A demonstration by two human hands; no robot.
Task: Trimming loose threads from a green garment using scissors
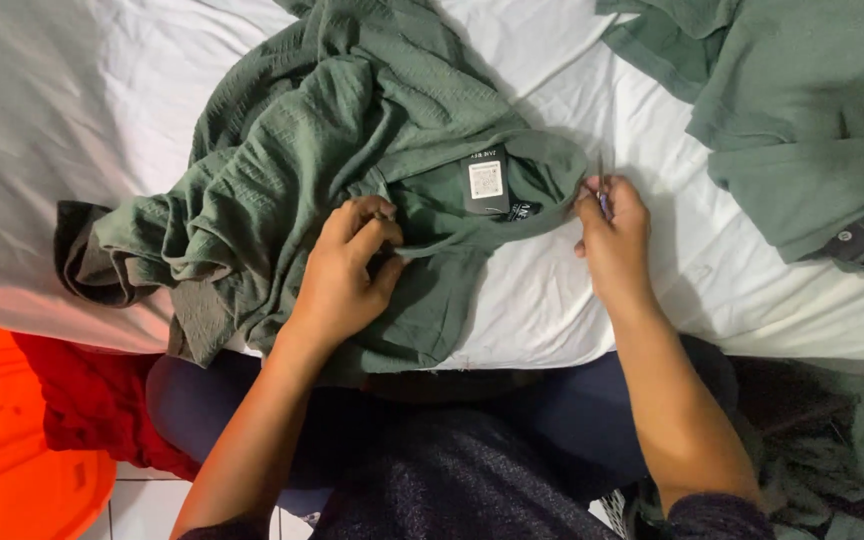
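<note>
Orange tub (12,440) at far left, below bed edge. Green shirt (332,150) lies crumpled on white sheet (52,120). My left hand (347,270) curled, pinching its collar fabric. My right hand (612,230) pinches the collar's right edge, fingers closed. Second green garment (812,120) upper right.

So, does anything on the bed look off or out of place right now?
Nothing damaged or spilled. The green garment lies crumpled on the white sheet, its neck label facing up. The left hand pinches the neckline; the right hand holds a thin item, too small to identify. Another green garment lies folded at the upper right.
</note>
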